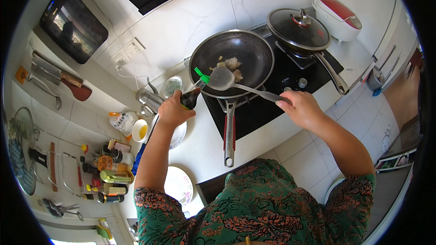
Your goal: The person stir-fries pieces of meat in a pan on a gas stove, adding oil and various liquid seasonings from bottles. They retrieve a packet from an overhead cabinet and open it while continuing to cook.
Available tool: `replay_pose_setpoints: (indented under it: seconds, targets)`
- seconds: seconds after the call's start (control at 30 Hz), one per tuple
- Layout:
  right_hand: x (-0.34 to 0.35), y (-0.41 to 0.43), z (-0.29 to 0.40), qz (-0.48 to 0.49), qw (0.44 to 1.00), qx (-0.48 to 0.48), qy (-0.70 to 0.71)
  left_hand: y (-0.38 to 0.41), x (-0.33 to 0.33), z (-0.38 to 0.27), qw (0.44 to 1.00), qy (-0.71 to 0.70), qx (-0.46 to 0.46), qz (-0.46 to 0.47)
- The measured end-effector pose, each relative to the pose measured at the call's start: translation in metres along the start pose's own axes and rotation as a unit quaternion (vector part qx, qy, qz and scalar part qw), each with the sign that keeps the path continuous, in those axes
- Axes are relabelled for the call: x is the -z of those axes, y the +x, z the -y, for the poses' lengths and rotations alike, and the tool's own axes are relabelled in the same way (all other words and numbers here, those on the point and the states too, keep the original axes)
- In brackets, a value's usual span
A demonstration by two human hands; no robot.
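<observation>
My left hand [174, 109] grips a glass bottle of dark liquid [190, 98] with a green flip cap. The bottle is tilted towards the wok, its cap raised and its neck at the wok's left rim. In my right hand [301, 108] is the handle of a grey spatula [221, 79]. Its broad blade lies over the dark wok [253, 52], in front of part of the food. Pale lumps of food [232, 63] sit in the wok's middle, with small yellowish bits beside them. Whether any liquid leaves the bottle cannot be made out.
A lidded pan [296, 34] stands on the gas hob's [293, 71] right side, near a red-and-white rice cooker [337, 18]. The wok's handle [230, 136] juts over the counter edge. Left are a metal jug [149, 99], a cup with yellow contents [139, 130], several bottles [109, 173] and a plate [177, 185].
</observation>
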State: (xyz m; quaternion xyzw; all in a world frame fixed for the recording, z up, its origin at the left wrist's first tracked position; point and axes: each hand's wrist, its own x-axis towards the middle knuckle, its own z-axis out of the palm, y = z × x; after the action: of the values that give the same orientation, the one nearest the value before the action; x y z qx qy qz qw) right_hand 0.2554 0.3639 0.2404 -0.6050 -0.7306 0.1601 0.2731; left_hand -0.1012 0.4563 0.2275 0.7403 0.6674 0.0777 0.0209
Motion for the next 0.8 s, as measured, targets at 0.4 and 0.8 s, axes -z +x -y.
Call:
replay_pose_setpoints:
  seconds: [0.4,0.8]
  targets:
    - [0.0003,-0.0006,0.0018,0.024,1.0,-0.017,0.003,0.0042,0.0077,-0.0069,0.999,0.027,0.009,0.034]
    - [-0.002,0.0,0.002,0.021,1.0,-0.008,0.003,0.005,0.0105,-0.0074,0.997,0.046,0.017,0.061]
